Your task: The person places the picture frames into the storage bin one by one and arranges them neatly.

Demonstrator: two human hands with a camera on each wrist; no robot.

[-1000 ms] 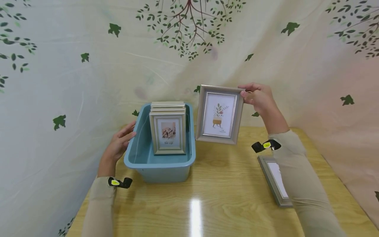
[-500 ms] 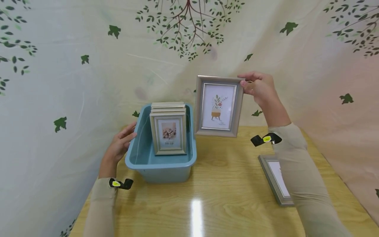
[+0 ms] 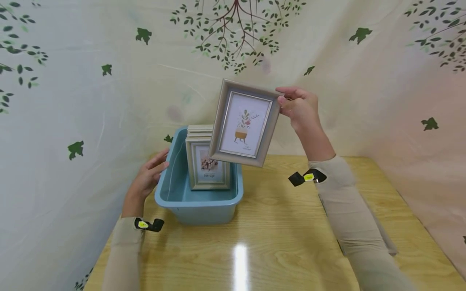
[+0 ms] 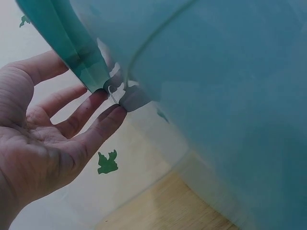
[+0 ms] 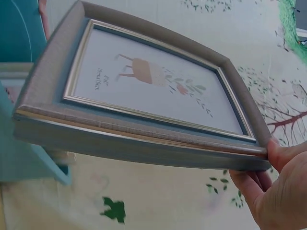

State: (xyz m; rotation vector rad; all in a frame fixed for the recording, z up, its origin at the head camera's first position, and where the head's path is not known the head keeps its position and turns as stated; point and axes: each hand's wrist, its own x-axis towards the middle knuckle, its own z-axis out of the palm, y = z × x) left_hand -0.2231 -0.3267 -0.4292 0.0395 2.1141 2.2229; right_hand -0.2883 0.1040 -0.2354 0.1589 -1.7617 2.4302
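Note:
My right hand (image 3: 303, 107) pinches a grey-beige picture frame (image 3: 216, 139) by its upper right corner, thumb on the front. The frame hangs tilted in the air and, in the head view, overlaps the right part of a blue plastic basin (image 3: 198, 204). Its picture shows a potted plant on legs, close up in the right wrist view. Inside the basin several paler frames stand in a row; the front one (image 3: 194, 186) carries a flower picture. At the basin's left rim, my left hand (image 4: 53, 129) holds the edge between thumb and fingertips.
Another grey frame (image 3: 388, 243) lies on the wooden table (image 3: 276, 238) at the right, mostly hidden under the right forearm. A pale cloth (image 3: 120, 101) printed with leaves and branches hangs behind and beside the table.
The right hand has raised the plant picture frame and carried it left, tilting it, until it overlaps the basin. The right forearm now covers the frame on the table. The left hand stays put.

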